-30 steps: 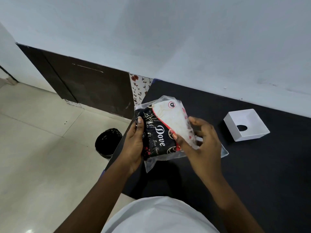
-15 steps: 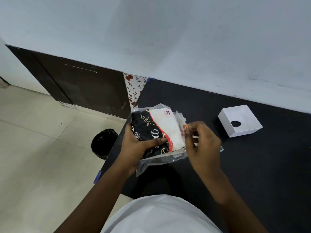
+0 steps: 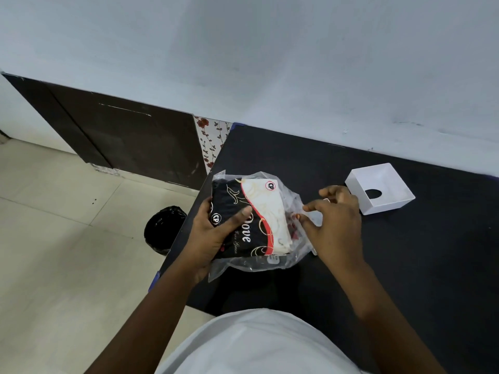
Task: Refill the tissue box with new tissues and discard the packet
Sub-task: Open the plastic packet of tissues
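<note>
The tissue packet (image 3: 251,220) is gripped by the left hand (image 3: 216,233) above the black table (image 3: 405,265), its clear right-end film apparently pinched by the right hand (image 3: 334,225), while the white tissue box (image 3: 379,188) lies apart beyond it and a black-lined bin (image 3: 164,229) stands on the floor.

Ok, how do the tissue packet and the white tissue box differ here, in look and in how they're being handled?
The tissue packet is soft, crinkled clear plastic with black, red and cream print; the tissue box is rigid, plain white, with a round hole in one face.
The packet is held in both hands, left hand gripping its side and right hand pinching its edge; the box lies untouched.
The packet sits at the near left table corner; the box sits farther right.
Both are over the black table.
</note>
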